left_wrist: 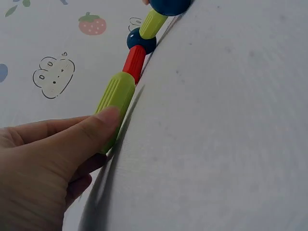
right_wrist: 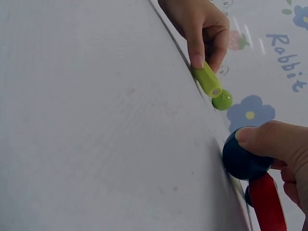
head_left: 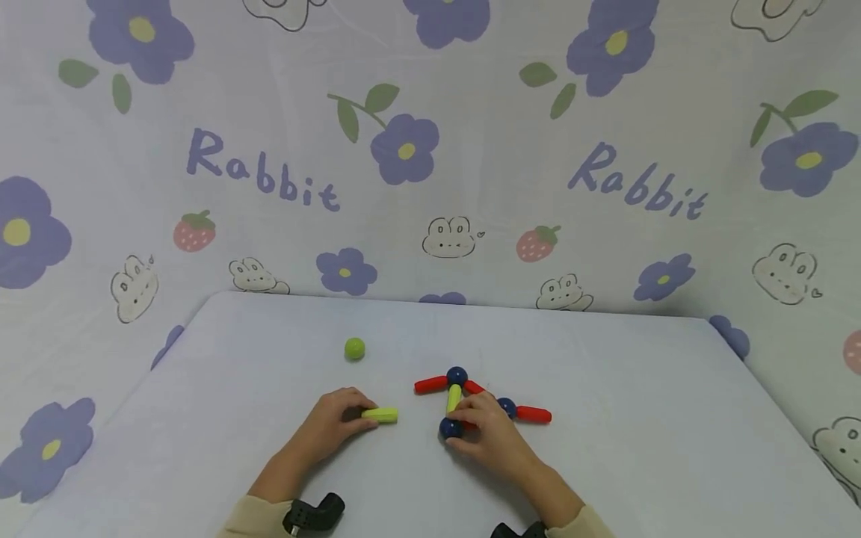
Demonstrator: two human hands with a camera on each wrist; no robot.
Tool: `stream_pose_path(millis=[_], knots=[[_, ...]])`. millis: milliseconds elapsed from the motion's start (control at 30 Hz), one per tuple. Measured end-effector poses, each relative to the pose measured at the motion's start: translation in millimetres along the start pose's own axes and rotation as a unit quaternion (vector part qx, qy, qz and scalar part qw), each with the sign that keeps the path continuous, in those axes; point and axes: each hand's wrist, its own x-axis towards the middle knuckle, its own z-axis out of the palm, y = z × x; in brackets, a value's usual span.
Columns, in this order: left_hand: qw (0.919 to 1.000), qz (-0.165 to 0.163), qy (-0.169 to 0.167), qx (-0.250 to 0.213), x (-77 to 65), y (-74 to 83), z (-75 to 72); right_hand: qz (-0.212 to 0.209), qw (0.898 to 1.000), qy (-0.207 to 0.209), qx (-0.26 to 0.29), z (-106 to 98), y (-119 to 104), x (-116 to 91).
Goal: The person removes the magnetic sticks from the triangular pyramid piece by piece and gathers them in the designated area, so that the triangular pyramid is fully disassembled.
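Note:
Between thumb and fingers my left hand (head_left: 336, 423) pinches a yellow-green rod (head_left: 381, 415), its free end pointing right. My right hand (head_left: 494, 437) grips a dark blue ball (head_left: 450, 428) at the near corner of a joined figure. From that ball another yellow-green rod (head_left: 454, 400) runs up to a far blue ball (head_left: 457, 376). Red rods (head_left: 430, 384) join on too, one reaching out left and another (head_left: 534, 414) right from a third blue ball (head_left: 506, 407). Fingers partly cover the middle. In the right wrist view the thumb presses the near blue ball (right_wrist: 246, 154).
A loose green ball (head_left: 354, 348) lies on the white tabletop (head_left: 282, 336), beyond my left hand. Behind the table hangs a cloth (head_left: 471, 187) printed with flowers and rabbits. Dark wrist straps (head_left: 315, 514) sit at the sleeves.

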Motion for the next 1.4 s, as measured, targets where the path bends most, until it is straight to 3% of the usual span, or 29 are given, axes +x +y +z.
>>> stream_pose_path(millis=[267, 500, 633, 767, 867, 1167, 1400], knots=[[0.9974, -0.014, 0.052, 0.047, 3.0, -11.4, -4.6, -0.034, 0.999, 0.017, -0.018, -1.6, 3.3, -3.7], [0.9915, -0.074, 0.059, 0.090, -2.6, -27.9, -37.5, -0.041, 0.999, 0.017, -0.004, 0.9, 1.9, -5.7], [0.9862, -0.083, 0.018, 0.142, 1.1, -37.0, -60.8, -0.027, 0.999, 0.016, -0.009, 1.1, 1.5, -7.0], [0.9764, -0.072, -0.046, 0.199, 14.9, -43.6, -78.5, -0.019, 1.000, 0.013, -0.008, -0.2, 1.7, -8.1], [0.9719, -0.064, -0.071, 0.215, 26.2, -47.4, -86.2, -0.017, 1.000, 0.010, -0.007, -1.0, 2.0, -8.7], [0.9615, -0.050, -0.113, 0.246, 52.0, -58.9, -93.3, -0.009, 1.000, 0.011, 0.001, -1.2, 1.6, -10.9], [0.9614, -0.059, -0.118, 0.241, 56.4, -60.6, -92.5, -0.014, 1.000, 0.010, 0.007, -1.7, 2.1, -9.9]])
